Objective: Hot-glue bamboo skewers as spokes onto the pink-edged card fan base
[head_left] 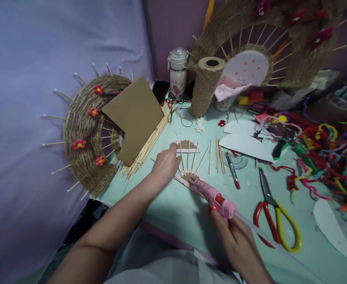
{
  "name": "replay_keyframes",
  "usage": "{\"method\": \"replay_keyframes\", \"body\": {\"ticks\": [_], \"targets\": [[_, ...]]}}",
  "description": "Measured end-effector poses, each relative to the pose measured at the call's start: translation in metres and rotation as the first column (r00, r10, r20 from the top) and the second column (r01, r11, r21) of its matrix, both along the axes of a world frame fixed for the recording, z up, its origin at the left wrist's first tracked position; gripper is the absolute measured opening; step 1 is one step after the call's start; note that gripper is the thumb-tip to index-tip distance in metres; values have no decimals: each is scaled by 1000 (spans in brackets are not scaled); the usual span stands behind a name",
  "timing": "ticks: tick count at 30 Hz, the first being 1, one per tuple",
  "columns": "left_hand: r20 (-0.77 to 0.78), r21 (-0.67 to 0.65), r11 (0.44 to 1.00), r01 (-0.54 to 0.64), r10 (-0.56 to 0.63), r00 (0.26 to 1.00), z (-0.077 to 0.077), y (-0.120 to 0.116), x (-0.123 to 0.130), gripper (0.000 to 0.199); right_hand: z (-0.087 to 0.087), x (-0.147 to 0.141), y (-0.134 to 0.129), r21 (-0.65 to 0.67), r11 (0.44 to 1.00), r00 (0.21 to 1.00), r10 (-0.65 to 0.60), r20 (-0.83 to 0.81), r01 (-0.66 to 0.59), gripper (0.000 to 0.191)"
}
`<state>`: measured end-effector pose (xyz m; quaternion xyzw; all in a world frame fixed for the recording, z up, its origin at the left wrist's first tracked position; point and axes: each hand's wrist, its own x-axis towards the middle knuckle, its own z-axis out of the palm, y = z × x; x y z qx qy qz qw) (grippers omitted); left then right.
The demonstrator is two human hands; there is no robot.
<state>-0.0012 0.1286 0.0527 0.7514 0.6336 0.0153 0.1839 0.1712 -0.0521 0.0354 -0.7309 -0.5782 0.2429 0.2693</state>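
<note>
My right hand (235, 236) is wrapped round a pink glue gun (210, 192), with a long clear glue stick (268, 236) out of its back. The gun's nozzle meets a small half-round cardboard piece (188, 178) with pink trim, from which several thin sticks (187, 159) fan out. My left hand (165, 163) is beside the leftmost sticks, fingers closed together; what it holds, if anything, is hidden. Just beyond lies a second half-round piece (188, 146) with pink edging, partly under the stick ends.
Scissors (269, 205), a marker (233, 171), loose sticks (221, 157) and white paper shapes (244, 146) lie right. Behind stand a twine roll (207, 86) and bottle (178, 73). Left are a woven fan (84, 126), cardboard (134, 118) and a stick bundle (143, 152).
</note>
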Motion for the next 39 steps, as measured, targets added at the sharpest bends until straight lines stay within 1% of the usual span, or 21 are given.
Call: {"method": "replay_keyframes", "body": {"ticks": [2, 4, 8, 12, 16, 22, 28, 34, 39], "targets": [[12, 16, 1000, -1, 1, 1000, 3, -1, -5, 30, -5, 2, -3, -18, 999, 999, 34, 2, -34, 62], [62, 25, 1000, 2, -3, 998, 4, -3, -11, 29, -8, 3, -4, -30, 999, 999, 40, 4, -40, 64], [179, 44, 999, 10, -17, 984, 0, -10, -24, 24, -6, 3, -2, -24, 999, 999, 36, -4, -36, 65], [193, 134, 991, 31, -57, 980, -5, -15, -29, 18, -3, 3, 0, -3, 999, 999, 42, -13, -42, 64], [179, 189, 979, 70, -104, 978, -6, -14, -29, 20, -6, 3, -3, 25, 999, 1000, 27, -3, -27, 62], [125, 139, 985, 103, -121, 985, -8, -12, -22, 26, -5, 3, -5, 30, 1000, 1000, 9, -11, -8, 62], [111, 121, 982, 144, -158, 981, -14, -13, -15, 24, -2, 5, -5, 35, 999, 999, 29, -42, -28, 60], [82, 91, 986, 141, -149, 985, -7, -12, -9, 15, -4, 7, -7, 51, 998, 998, 24, -52, -21, 56], [61, 84, 987, 136, -142, 988, -4, -13, -6, 16, -3, 8, -8, 57, 998, 998, 25, -55, -22, 56]]}}
